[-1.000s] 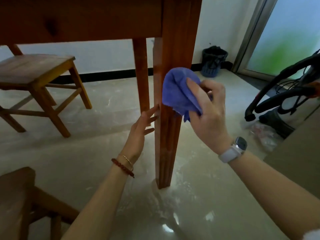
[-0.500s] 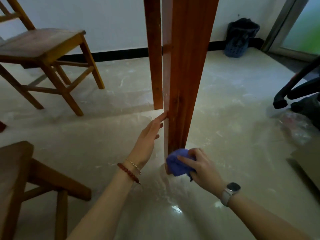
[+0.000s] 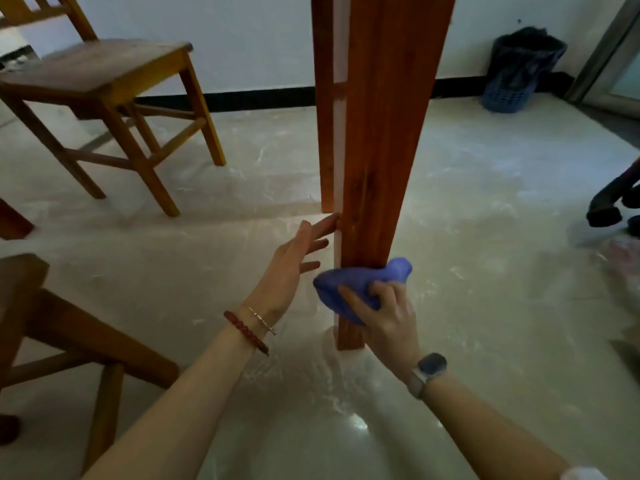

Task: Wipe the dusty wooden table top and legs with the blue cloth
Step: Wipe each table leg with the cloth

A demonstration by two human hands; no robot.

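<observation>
**Desk:** Any brand, label or writing you can read from there?

**Operator:** None I can make out. The watch (image 3: 430, 366) on the right wrist shows only a dark face, and the blue basket (image 3: 507, 95) by the wall, lined with a dark bag, carries no lettering that I can see.

**Desk:** How does the table look?

**Operator:** I see only its legs. The near table leg (image 3: 381, 133) is reddish-brown wood with a clear vertical grain and a paler strip down its left edge. It stands on a pale, glossy floor (image 3: 485, 271) streaked with whitish smears. A second leg (image 3: 322, 98) stands just behind it to the left.

**Desk:** And the cloth?

**Operator:** The blue cloth (image 3: 356, 285) is bunched into a wad and pressed against the lower part of the near leg, a little above its foot. My right hand (image 3: 384, 317) holds it, fingers curled over the bundle. My left hand (image 3: 294, 268) is spread with straight fingers, holding nothing, fingertips touching the leg's left edge higher up.

**Desk:** Anything else nearby?

**Operator:** A wooden chair (image 3: 104, 84) stands well apart at upper left, and bracelets (image 3: 249, 329) sit on my left wrist.
</observation>
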